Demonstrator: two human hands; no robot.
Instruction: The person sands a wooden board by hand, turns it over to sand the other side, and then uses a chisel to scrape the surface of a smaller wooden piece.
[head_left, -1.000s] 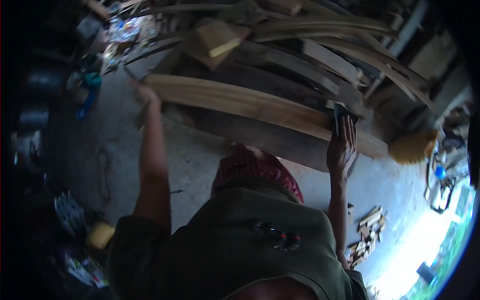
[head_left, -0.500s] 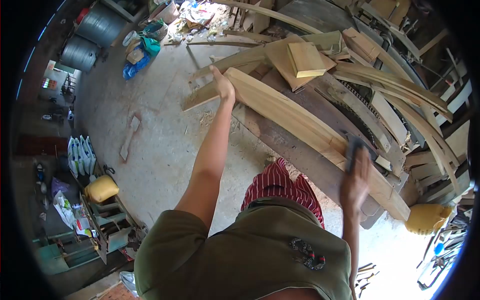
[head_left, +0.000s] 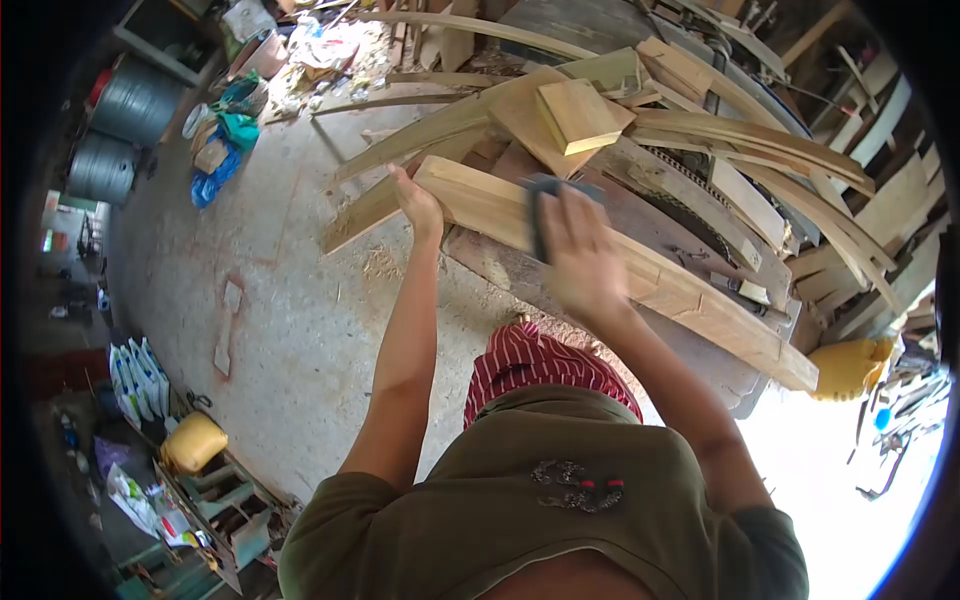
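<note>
The curved wooden plank lies across the workbench, running from 11 o'clock to 4 o'clock. The left hand has its fingers curled round the plank's 11 o'clock end. The right hand, blurred, is closed over a dark sanding pad pressed to the plank's face. A square wood block sits on offcuts at 12 o'clock.

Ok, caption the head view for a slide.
Left hand holds a long plank; right hand presses a dark block onto it.

Pale tan is the long curved wooden plank, dark grey the flat sanding block, red with thin white stripes the cloth shorts, olive green the shirt with its small dark, red-flecked emblem, dull grey the concrete floor, yellow the plastic jug.
</note>
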